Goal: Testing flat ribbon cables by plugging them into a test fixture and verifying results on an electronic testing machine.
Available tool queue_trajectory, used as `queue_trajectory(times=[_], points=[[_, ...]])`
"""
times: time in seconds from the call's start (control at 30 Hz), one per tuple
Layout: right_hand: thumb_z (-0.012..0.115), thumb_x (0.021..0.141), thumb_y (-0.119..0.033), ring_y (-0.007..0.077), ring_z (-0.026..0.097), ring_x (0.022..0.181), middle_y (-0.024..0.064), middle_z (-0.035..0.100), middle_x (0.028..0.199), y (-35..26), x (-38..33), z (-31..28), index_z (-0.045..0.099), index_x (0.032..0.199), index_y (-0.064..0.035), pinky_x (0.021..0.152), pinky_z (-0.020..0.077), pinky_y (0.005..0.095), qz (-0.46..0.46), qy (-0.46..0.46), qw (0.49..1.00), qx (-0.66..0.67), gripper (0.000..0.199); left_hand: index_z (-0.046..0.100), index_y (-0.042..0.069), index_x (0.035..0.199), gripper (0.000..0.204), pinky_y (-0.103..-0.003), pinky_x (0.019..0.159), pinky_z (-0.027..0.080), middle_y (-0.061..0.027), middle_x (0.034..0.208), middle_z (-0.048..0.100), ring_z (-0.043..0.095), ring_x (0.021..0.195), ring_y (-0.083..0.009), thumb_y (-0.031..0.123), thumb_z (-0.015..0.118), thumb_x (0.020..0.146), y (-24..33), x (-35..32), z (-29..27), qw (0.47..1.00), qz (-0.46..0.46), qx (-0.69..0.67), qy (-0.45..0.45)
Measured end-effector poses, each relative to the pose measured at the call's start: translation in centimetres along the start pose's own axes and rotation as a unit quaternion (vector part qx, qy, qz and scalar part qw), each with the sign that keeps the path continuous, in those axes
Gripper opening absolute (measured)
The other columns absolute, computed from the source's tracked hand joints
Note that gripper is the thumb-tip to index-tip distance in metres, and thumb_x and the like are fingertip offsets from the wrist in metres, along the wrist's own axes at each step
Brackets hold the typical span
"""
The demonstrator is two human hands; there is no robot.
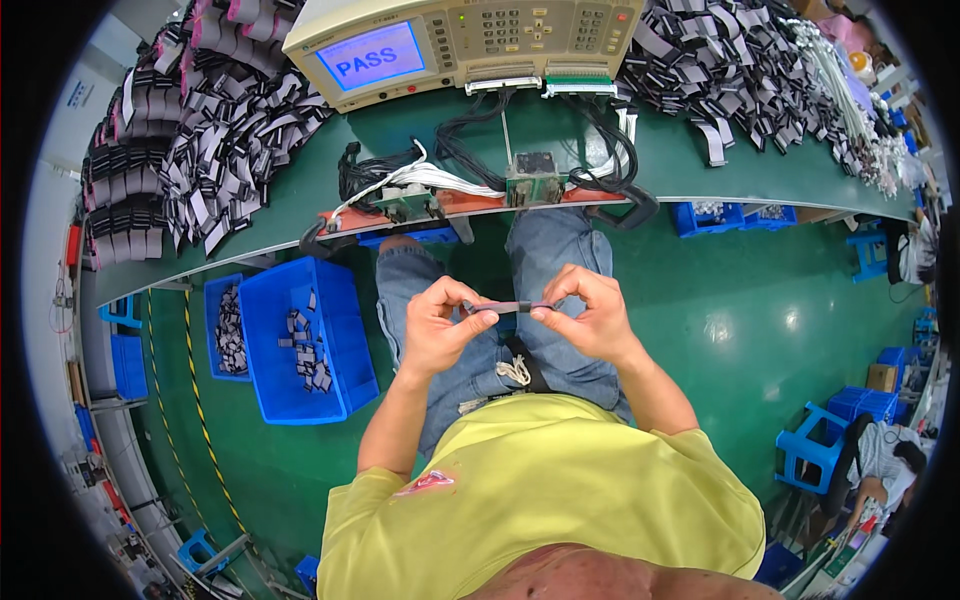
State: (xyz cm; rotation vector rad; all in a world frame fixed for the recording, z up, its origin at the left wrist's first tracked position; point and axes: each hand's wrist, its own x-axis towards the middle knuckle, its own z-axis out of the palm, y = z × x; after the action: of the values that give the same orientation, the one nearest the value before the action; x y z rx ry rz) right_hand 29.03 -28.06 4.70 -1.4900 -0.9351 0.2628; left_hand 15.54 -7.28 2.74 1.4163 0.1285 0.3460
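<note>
A short grey ribbon cable [505, 307] with black connectors is stretched between my two hands, above my lap. My left hand [446, 318] pinches its left end between thumb and fingers. At the other end, my right hand [588, 312] closes on the cable near a black connector. Ahead of my hands, a small test fixture [533, 180] is fixed at the front edge of the green bench, with a second fixture [408, 204] to its left. Black and white wires run from them to a beige tester [460, 50], whose screen is lit blue.
Heaps of ribbon cables lie on the bench [400, 130] at left [225, 150] and right [725, 75]. On the floor at left, a large blue bin [345, 350] holds several cables, beside a smaller blue bin [212, 300]. Blue stools [812, 450] and a person [885, 470] are at right.
</note>
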Motion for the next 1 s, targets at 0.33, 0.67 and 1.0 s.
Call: queue_trajectory(times=[0.33, 0.67, 1.0], points=[[0.086, 0.08, 0.001, 0.0201, 0.071, 0.077, 0.0122, 0.071, 0.095, -0.7, 4.8, -0.7, 0.072, 0.099, 0.0024, 0.067, 0.0583, 0.0297, -0.042, 0.214, 0.962, -0.162, 0.023, 0.07, -0.004, 0.113, 0.026, -0.03, 0.083, 0.06, -0.0117, 0.11, 0.069, 0.072, 0.097, -0.0196, -0.006, 0.077, 0.088, 2.2, 6.3, 2.3, 0.974, 0.14, 0.15, 0.091], [0.087, 0.079, 0.002, 0.0171, 0.07, 0.076, 0.0116, 0.072, 0.094, 0.9, 6.8, 0.1, 0.072, 0.094, 0.0042, 0.065, 0.0587, 0.0273, -0.096, 0.272, 0.937, -0.196, 0.021, 0.071, -0.004, 0.113, 0.028, -0.031, 0.079, 0.061, -0.0125, 0.101, 0.072, 0.074, 0.087, -0.0206, 0.0, 0.08, 0.087, 2.7, 7.8, 2.8, 0.928, 0.184, 0.28, 0.161], [0.087, 0.078, 0.002, 0.0199, 0.069, 0.072, 0.0117, 0.071, 0.088, 0.9, 7.3, 0.3, 0.069, 0.091, 0.0032, 0.064, 0.057, 0.0297, -0.08, 0.279, 0.93, -0.224, 0.022, 0.071, -0.004, 0.113, 0.027, -0.031, 0.078, 0.061, -0.013, 0.103, 0.072, 0.074, 0.087, -0.0211, -0.002, 0.08, 0.087, 2.3, 7.8, 2.6, 0.925, 0.191, 0.289, 0.154]])
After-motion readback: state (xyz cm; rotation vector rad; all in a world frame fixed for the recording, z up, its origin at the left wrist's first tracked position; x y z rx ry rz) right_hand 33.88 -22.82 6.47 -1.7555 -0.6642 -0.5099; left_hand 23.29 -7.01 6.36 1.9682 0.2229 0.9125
